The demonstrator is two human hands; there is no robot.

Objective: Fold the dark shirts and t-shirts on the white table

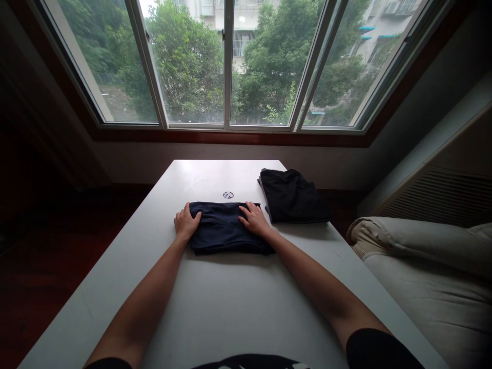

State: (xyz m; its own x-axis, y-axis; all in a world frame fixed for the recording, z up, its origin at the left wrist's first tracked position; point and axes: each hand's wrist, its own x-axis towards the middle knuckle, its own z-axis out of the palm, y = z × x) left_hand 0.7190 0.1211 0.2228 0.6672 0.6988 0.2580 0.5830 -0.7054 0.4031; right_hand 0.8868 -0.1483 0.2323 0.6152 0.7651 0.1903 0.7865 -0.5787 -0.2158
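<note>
A folded dark navy garment [226, 228] lies flat on the white table, its long side running left to right. My left hand [186, 224] rests at its left edge, thumb on the cloth and the other fingers spread beside it. Over the right part of the same garment lies my right hand [254, 218], palm down with fingers apart. Just beyond that hand sits a stack of folded dark clothes [294, 197], black on top, with a thin grey edge showing on its left side.
The white table [238, 302] stretches toward the window [226, 66]. A small round dark-and-silver mark or disc [228, 195] is on the tabletop behind the garment. To the right stands a light-coloured padded sofa [426, 271], close to the table's edge. Dark reddish floor [57, 266] shows at left.
</note>
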